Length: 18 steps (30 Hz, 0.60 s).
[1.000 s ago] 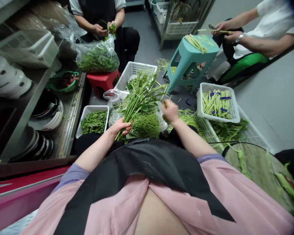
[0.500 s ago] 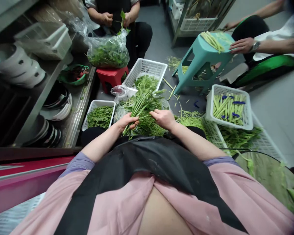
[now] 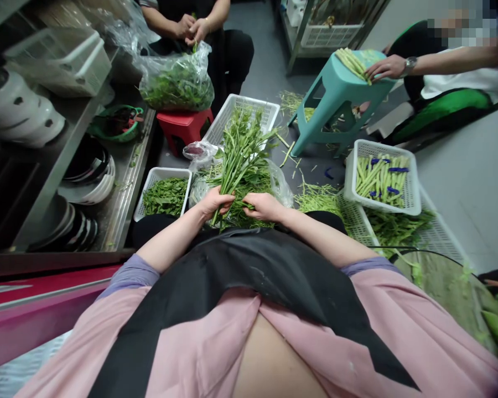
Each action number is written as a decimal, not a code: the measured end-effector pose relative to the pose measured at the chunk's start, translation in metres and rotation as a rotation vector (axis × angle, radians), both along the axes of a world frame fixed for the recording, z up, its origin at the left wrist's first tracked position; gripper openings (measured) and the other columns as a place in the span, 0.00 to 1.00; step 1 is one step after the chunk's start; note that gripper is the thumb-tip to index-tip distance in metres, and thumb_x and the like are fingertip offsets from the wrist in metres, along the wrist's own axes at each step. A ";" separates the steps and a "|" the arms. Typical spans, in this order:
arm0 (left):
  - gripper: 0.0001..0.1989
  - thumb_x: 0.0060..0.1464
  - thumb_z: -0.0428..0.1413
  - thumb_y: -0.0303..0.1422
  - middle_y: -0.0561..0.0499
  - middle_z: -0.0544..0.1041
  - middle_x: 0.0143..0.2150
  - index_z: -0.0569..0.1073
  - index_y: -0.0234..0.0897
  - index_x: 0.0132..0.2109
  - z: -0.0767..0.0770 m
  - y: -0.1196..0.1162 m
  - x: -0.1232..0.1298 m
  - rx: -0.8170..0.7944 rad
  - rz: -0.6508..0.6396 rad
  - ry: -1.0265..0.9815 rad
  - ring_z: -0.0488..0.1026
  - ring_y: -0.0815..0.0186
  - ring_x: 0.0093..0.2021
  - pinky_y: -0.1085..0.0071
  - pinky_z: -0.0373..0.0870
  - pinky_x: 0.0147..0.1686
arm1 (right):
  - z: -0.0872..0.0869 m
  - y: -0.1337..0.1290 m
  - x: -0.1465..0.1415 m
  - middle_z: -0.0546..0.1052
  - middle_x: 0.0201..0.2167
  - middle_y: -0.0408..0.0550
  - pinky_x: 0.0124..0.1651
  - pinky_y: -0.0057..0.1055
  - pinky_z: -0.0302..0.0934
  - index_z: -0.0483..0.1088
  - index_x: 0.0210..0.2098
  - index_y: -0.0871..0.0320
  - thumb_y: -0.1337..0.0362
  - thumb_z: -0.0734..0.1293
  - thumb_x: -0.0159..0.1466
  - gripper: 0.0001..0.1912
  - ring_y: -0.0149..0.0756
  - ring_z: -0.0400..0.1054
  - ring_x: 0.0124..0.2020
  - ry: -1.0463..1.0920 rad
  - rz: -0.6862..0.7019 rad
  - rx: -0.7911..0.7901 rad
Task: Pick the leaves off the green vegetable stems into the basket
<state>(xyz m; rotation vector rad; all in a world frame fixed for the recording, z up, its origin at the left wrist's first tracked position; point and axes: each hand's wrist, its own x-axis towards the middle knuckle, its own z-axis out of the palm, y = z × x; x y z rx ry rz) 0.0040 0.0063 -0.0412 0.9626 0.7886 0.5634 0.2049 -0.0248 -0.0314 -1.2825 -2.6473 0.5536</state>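
My left hand (image 3: 217, 203) is closed around the lower stems of a bunch of long-stemmed leafy greens (image 3: 237, 157), whose leafy tops point away from me. Close to its right, my right hand (image 3: 267, 207) pinches a short bit of green stem (image 3: 248, 205) between thumb and fingers. Below both hands, a clear plastic bag (image 3: 280, 183) lies open with loose greens in it, partly hidden by the hands. Behind the bunch stands a white perforated basket (image 3: 269, 113). To the left, a smaller white basket (image 3: 188, 182) holds picked leaves.
Ahead, a person works over a bag of greens (image 3: 178, 88) on a red stool (image 3: 185, 130). Another person's hand (image 3: 385, 67) rests by stalks on a teal stool (image 3: 332, 105). At right, a white basket (image 3: 417, 190) holds tied stalks. Metal shelves (image 3: 128, 188) with bowls line the left.
The bunch has tipped more upright in my left hand. My right hand has shifted slightly left and down, nearer the stems. The person ahead has brought both hands together.
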 end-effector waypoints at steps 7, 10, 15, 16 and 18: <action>0.20 0.39 0.65 0.36 0.62 0.62 0.15 0.61 0.36 0.31 0.001 0.007 0.007 -0.010 0.026 0.004 0.56 0.78 0.11 0.79 0.48 0.14 | -0.010 0.012 -0.003 0.65 0.21 0.41 0.31 0.25 0.49 0.62 0.23 0.59 0.60 0.60 0.59 0.11 0.26 0.54 0.25 0.428 -0.216 -0.238; 0.21 0.38 0.66 0.37 0.63 0.61 0.14 0.60 0.37 0.31 0.002 0.009 0.020 0.034 0.096 -0.027 0.55 0.78 0.11 0.78 0.48 0.14 | -0.012 0.012 -0.010 0.59 0.18 0.37 0.27 0.25 0.49 0.58 0.25 0.56 0.57 0.60 0.58 0.11 0.26 0.51 0.21 0.745 -0.440 -0.443; 0.21 0.40 0.66 0.37 0.62 0.61 0.14 0.61 0.37 0.32 0.007 0.009 0.046 0.109 0.151 -0.036 0.55 0.78 0.12 0.77 0.48 0.15 | -0.016 0.009 -0.014 0.53 0.17 0.36 0.23 0.27 0.53 0.52 0.26 0.53 0.56 0.54 0.62 0.12 0.27 0.50 0.16 0.893 -0.698 -0.511; 0.21 0.40 0.66 0.37 0.62 0.61 0.15 0.61 0.37 0.32 0.008 0.009 0.048 0.116 0.131 -0.032 0.56 0.77 0.12 0.77 0.48 0.16 | -0.016 0.009 -0.005 0.55 0.18 0.37 0.25 0.28 0.56 0.53 0.25 0.54 0.57 0.55 0.62 0.11 0.27 0.53 0.18 0.800 -0.700 -0.412; 0.21 0.40 0.66 0.38 0.62 0.61 0.15 0.60 0.37 0.33 0.009 0.008 0.047 0.116 0.066 -0.032 0.56 0.77 0.12 0.77 0.48 0.16 | -0.018 0.011 0.028 0.62 0.21 0.41 0.32 0.29 0.59 0.56 0.25 0.55 0.59 0.60 0.58 0.09 0.30 0.60 0.25 0.615 -0.701 -0.209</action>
